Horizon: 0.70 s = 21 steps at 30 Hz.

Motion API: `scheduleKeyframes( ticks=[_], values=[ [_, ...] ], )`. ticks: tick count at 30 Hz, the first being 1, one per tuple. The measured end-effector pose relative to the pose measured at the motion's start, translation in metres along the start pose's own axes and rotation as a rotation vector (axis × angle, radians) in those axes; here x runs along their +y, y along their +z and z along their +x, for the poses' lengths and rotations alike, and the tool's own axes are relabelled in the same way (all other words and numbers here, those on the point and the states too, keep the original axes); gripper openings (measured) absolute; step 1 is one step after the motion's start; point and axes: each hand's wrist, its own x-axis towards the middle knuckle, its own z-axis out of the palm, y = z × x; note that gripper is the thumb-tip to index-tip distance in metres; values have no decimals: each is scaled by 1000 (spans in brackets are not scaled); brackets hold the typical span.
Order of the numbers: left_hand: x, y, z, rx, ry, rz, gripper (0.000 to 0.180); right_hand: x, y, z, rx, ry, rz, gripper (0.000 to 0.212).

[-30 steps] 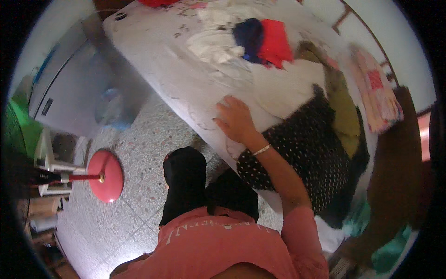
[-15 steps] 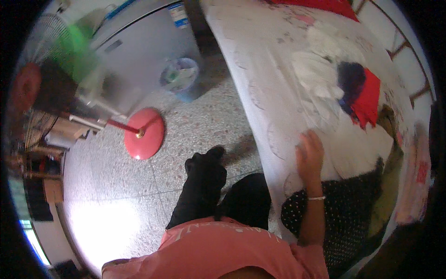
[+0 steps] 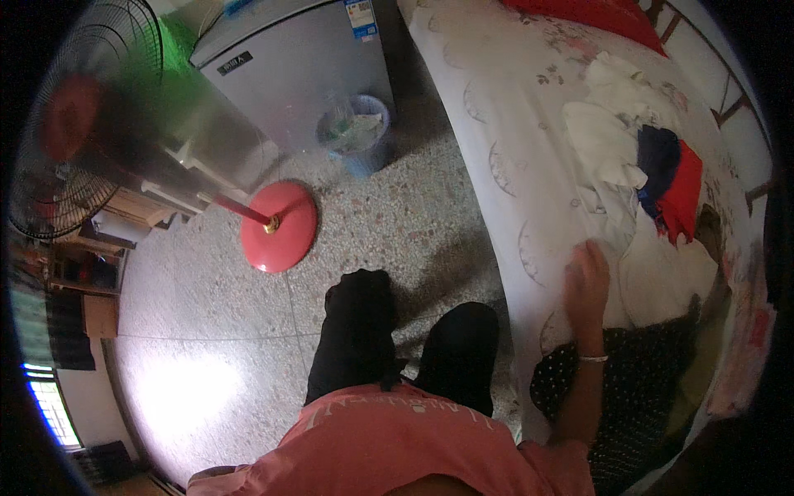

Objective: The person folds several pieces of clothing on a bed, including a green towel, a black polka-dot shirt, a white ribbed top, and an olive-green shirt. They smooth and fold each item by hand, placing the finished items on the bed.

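Showing over the bed point(image 3: 513, 165), the right hand point(image 3: 586, 289) has fingers too blurry to tell if they pinch anything. White cloth point(image 3: 666, 285) lies just beside it. The forearm hides some spotted black cloth point(image 3: 641, 397); the bracelet point(image 3: 592, 359) could snag and drag it. Red cloth point(image 3: 683, 194) lies farther up. A red fan base point(image 3: 285, 240) stands on the floor point(image 3: 207, 298).

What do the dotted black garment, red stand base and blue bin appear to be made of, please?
The dotted black garment looks like soft, matte fabric, lying limp; fibre unclear.
The red stand base seems painted metal or plastic, smooth and evenly coloured with a faint sheen.
The blue bin is probably plastic, judging by its thin rim; finish unclear.
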Motion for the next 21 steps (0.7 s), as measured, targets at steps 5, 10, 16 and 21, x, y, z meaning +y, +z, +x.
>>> scheduleKeyframes(
  ticks=[5, 10, 16, 21],
  values=[
    [10, -8, 33, 57, -36, -7, 16, 0, -3, -1, -41, 61, 13, 37],
    [23, -18, 62, 90, -86, 8, 15, -3, -3, -1, -61, 55, -12, 37],
    [28, -30, 106, 156, -131, 33, 15, -17, -12, 7, -77, 66, 25, 37],
    [16, -35, 123, 235, -137, 17, 14, -18, -10, 5, -61, 65, 20, 36]
  ],
)
